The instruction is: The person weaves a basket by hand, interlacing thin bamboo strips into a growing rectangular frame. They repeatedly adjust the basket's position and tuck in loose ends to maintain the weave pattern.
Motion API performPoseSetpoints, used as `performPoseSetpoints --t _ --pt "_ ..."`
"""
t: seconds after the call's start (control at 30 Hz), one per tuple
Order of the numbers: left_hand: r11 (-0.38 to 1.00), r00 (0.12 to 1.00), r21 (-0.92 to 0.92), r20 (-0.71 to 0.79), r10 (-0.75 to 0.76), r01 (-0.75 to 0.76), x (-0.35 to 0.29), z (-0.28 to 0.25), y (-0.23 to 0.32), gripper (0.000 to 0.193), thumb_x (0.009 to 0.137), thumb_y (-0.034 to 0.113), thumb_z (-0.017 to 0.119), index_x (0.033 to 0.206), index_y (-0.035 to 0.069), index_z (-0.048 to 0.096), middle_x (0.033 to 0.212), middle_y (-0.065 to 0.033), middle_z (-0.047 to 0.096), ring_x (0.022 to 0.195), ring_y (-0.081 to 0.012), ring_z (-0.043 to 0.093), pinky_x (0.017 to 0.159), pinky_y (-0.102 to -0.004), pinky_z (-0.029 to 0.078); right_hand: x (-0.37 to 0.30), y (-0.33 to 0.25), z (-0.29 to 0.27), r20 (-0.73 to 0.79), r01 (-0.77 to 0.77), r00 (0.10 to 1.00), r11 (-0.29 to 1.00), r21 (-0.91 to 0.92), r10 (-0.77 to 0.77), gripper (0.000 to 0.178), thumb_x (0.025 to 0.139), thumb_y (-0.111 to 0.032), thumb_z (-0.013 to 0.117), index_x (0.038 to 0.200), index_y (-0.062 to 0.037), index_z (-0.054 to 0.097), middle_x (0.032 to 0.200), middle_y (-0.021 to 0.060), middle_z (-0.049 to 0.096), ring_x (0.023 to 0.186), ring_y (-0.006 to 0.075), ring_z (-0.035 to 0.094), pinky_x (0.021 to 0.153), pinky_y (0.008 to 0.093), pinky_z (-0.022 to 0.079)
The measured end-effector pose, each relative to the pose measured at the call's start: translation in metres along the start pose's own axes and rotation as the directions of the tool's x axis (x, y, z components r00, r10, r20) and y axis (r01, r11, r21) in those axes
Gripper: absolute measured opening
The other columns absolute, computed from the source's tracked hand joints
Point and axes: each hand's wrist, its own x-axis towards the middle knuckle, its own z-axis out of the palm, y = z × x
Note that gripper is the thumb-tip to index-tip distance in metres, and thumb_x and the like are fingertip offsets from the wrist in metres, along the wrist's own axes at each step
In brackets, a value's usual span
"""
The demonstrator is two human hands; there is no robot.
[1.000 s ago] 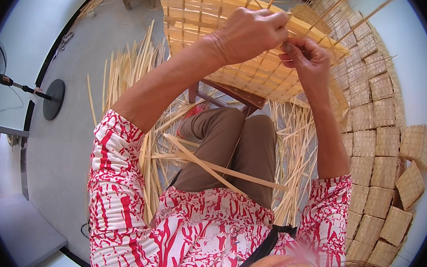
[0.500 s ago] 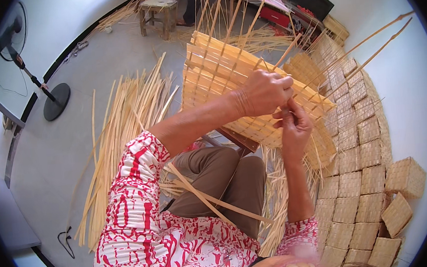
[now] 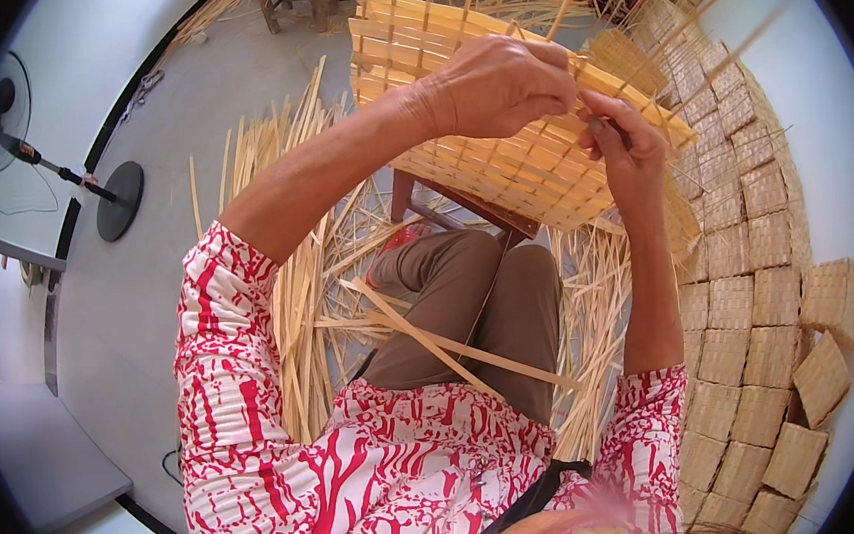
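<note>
A half-woven bamboo basket tilts in front of me, with long upright stakes sticking out past its far rim. My left hand is closed at that rim, its fingertips pinched on a thin bamboo strip. Close against it, my right hand pinches with thumb and forefinger at the same spot. Fingers cover most of the strip between them. Under the basket shows a dark wooden stand. Loose bamboo strips lie across my lap.
Stacked small woven baskets line the right wall. Long bamboo strips spread over the floor on my left, and more lie to my right. A standing fan is at the left; a wooden stool stands farther back.
The view has shifted, so the basket and both hands sit higher in it. My hands have stayed together at the rim; the right forefinger is now straighter toward the left hand.
</note>
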Motion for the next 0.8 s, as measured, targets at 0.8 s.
performPoseSetpoints --t 0.8 --pt "0.952 0.989 0.303 -0.146 0.003 0.041 0.010 0.001 -0.014 0.009 0.085 0.012 0.071 0.081 0.008 0.065 0.078 -0.0044 0.065 0.068 -0.0227 0.068 0.059 -0.0350 0.054 0.027 -0.003 -0.006 -0.373 0.050 0.888 0.862 -0.505 -0.270 0.019 0.093 -0.013 0.072 0.108 -0.0060 0.064 0.103 0.0107 0.071 0.068 0.0233 0.069 0.062 0.0367 0.055"
